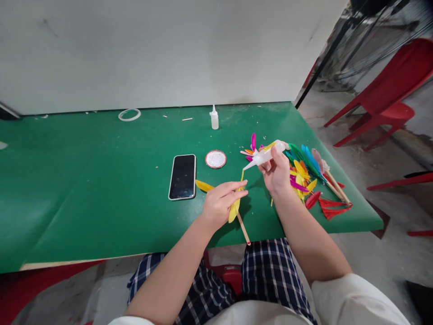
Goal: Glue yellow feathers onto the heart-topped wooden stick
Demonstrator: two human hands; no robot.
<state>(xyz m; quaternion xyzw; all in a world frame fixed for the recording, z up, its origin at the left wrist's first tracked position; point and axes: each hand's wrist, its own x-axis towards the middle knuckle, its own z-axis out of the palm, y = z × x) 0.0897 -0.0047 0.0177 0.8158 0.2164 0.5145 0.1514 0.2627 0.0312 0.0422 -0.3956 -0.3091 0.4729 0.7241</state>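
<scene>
The left hand point(218, 203) is closed on a yellow feather point(234, 212), whose vane hangs below the fingertips and whose quill points up past them. The right hand point(279, 174) grips a squeeze bottle point(265, 156), its nozzle tip at the quill's end; whether they touch, I cannot tell. A wooden stick point(244, 229) sticks out beneath the feather, over the green worktop point(101, 203). Multicoloured feathers point(313, 186) lie just beyond the right wrist.
</scene>
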